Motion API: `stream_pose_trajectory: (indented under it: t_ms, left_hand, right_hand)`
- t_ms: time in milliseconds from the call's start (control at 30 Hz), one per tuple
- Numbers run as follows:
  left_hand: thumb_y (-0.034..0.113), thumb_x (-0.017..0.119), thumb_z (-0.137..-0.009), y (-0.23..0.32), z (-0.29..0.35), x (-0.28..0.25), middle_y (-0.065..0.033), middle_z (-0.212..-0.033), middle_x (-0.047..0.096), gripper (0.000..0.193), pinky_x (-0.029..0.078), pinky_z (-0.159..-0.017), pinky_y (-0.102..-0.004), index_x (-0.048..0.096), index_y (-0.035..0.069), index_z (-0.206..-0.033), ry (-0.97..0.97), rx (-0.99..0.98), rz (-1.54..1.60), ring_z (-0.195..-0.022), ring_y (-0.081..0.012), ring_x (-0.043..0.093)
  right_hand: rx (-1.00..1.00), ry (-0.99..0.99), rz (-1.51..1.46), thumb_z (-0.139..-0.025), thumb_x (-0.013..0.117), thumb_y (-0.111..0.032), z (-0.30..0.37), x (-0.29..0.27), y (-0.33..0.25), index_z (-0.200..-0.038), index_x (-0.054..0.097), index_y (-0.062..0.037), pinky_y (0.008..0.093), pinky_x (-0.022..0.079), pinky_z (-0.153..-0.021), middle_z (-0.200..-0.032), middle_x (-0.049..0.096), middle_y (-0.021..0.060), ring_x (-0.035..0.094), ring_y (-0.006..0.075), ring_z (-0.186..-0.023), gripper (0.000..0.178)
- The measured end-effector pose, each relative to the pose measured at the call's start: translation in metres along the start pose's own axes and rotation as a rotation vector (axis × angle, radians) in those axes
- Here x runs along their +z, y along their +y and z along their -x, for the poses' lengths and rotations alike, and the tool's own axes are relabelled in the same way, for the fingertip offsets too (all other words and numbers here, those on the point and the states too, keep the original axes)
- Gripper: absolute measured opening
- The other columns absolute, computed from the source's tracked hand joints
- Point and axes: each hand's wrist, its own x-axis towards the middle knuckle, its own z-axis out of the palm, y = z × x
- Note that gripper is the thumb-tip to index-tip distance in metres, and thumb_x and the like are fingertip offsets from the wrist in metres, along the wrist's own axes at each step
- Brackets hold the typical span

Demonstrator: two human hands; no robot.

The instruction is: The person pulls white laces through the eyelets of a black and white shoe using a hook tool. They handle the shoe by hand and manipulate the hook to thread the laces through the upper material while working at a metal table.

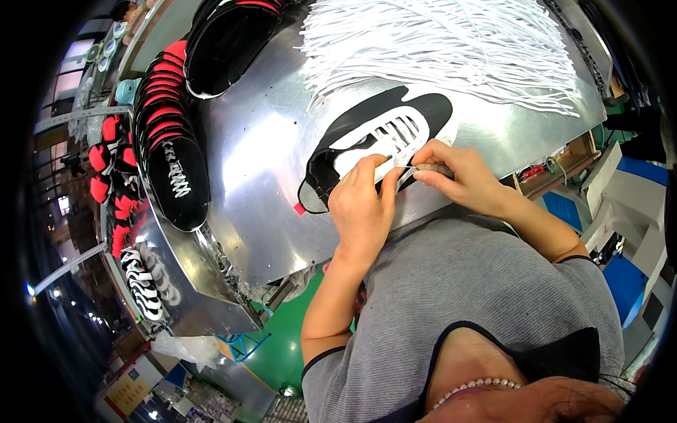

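Note:
A black and white shoe upper lies on the metal table in front of me, with white bars across its lacing panel and a small red tab at its heel end. My right hand is closed around the short brownish handle of a thin-shafted hand tool, which looks like an awl or hook. Its thin shaft points left, toward my other fingertips. My left hand is over the upper's near side, thumb and forefinger drawn together close to the tool's tip. What they pinch is hidden.
A broad pile of white laces covers the table's far side. Along the left edge stands a curved row of nested black and red shoe uppers, with more black uppers behind. Striped pieces hang lower left. Blue-seated chairs stand right.

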Motion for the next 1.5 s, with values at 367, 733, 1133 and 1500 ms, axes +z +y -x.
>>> stream_pose_trajectory:
  t_ms: [367, 733, 1133, 1500]
  left_hand:
    - [0.015, 0.078, -0.08, 0.0, 0.0, 0.0, -0.0104, -0.075, 0.067, 0.024, 0.048, -0.057, -0.0349, 0.064, 0.004, -0.096, 0.014, 0.011, 0.035, -0.063, -0.0262, 0.065]
    - [0.004, 0.074, -0.08, 0.0, 0.003, -0.006, -0.0144, -0.084, 0.07, 0.023, 0.05, -0.062, -0.0341, 0.067, 0.0, -0.102, -0.115, 0.115, 0.107, -0.07, -0.0282, 0.068]
    - [0.007, 0.069, -0.084, 0.007, 0.002, -0.011, -0.0165, -0.088, 0.071, 0.023, 0.052, -0.066, -0.0334, 0.069, 0.004, -0.106, -0.18, -0.054, 0.226, -0.074, -0.0296, 0.069]
    - [0.024, 0.072, -0.083, -0.005, -0.005, -0.037, -0.0154, -0.065, 0.064, 0.024, 0.047, -0.054, -0.036, 0.07, 0.004, -0.096, -0.545, -0.073, 0.126, -0.055, -0.0288, 0.062]
  right_hand:
    - [0.063, -0.028, 0.125, -0.093, 0.065, -0.014, -0.004, -0.007, -0.007, -0.102, 0.062, 0.0004, 0.0252, 0.043, -0.058, -0.073, 0.063, 0.0052, 0.055, 0.0093, -0.062, 0.017]
    - [0.061, 0.044, -0.047, -0.093, 0.061, -0.018, -0.013, 0.017, -0.01, -0.098, 0.051, -0.0009, 0.0359, 0.049, -0.063, -0.074, 0.067, 0.0135, 0.067, 0.0283, -0.068, 0.02]
    - [0.062, 0.057, 0.073, -0.096, 0.058, -0.012, -0.016, -0.049, -0.029, -0.107, 0.061, -0.0032, 0.0234, 0.043, -0.058, -0.073, 0.061, 0.0026, 0.056, 0.0083, -0.064, 0.014]
    - [-0.112, 0.325, 0.052, -0.095, 0.063, -0.016, -0.049, 0.006, 0.015, -0.108, 0.062, -0.0025, 0.0273, 0.049, -0.063, -0.084, 0.07, 0.0117, 0.063, 0.016, -0.068, 0.019]
